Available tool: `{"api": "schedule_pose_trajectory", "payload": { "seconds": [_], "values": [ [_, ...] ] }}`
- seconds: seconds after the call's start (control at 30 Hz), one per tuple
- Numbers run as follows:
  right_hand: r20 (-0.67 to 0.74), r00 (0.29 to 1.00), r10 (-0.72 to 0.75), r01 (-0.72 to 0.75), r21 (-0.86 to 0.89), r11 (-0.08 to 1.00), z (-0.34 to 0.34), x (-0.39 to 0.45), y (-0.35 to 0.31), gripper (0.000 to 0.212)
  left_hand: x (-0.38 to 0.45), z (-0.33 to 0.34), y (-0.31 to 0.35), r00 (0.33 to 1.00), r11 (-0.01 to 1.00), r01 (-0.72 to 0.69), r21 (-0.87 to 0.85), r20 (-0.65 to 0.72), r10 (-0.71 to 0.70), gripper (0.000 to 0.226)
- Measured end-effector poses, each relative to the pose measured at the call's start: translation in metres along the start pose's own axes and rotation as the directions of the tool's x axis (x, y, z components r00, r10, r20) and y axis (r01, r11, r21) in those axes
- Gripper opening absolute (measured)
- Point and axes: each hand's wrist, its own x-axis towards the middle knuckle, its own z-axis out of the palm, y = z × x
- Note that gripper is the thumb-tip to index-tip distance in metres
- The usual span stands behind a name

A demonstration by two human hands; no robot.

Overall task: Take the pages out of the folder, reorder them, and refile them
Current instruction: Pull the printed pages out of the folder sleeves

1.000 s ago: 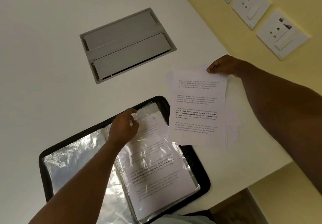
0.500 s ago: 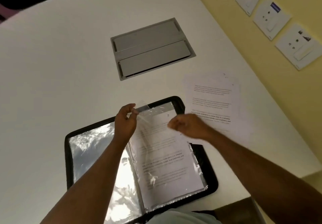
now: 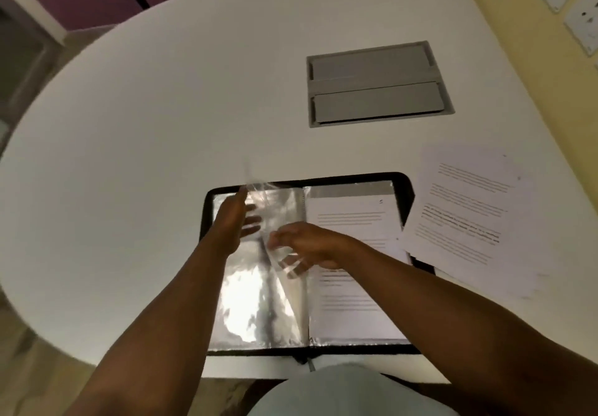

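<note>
1. The white, rounded tabletop [image 3: 161, 156] carries everything, and the work is kept at its near edge, I judge so that both arms reach it without stretching.

2. One black, zip-edged display folder [image 3: 406, 186] lies open flat just in front of the person, spine running away from them, so that both spreads of clear plastic pockets can be worked at once.

3. One grey rectangular hatch [image 3: 377, 85] with two flaps is set flush into the table beyond the folder, well apart from it; it plays no part here.

4. One loose stack of white printed sheets [image 3: 469, 215] rests on the table to the right, its lower left corner overlapping the folder's right edge. How many sheets it holds cannot be counted. It looks like the parking place for pages already pulled out.

5. One printed page [image 3: 352, 221] is still filed in the right-hand pocket, so removal is unfinished.

6. One clear, glossy plastic sleeve [image 3: 275, 218], apparently empty, stands lifted and blurred over the left spread, seemingly mid-turn, probably to clear the way to the next filed page.

7. Two hands are in view. The left hand [image 3: 233, 221] reaches flat with its fingers straight and slightly spread against the sleeve's far side. The right hand [image 3: 307, 244] has loosely bent, spread fingers on the sleeve's near edge; blur hides whether they pinch it.
</note>
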Motion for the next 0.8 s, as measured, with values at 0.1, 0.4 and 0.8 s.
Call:
{"api": "schedule_pose_trajectory", "payload": {
  "seconds": [0.1, 0.4, 0.8],
  "values": [
    [0.199, 0.977, 0.077, -0.091, 0.06, 0.994, 0.031, 0.034, -0.003, 0.072, -0.011, -0.044, -0.017, 0.985, 0.991, 0.133, 0.024, 0.107, -0.135, 0.083],
    [0.011, 0.999, -0.044, 0.045, -0.215, 0.975, 0.067, 0.052, 0.038, 0.046, -0.008, -0.09, -0.078, 0.977, 0.917, 0.019, 0.398, -0.203, 0.068, 0.015],
    [-0.514, 0.683, -0.519, -0.203, -0.816, 0.541, -0.091, 0.018, 0.097, 0.055, 0.017, -0.013, -0.073, 0.829, 0.428, -0.208, 0.88, -0.074, 0.554, 0.044]
  ]
}}
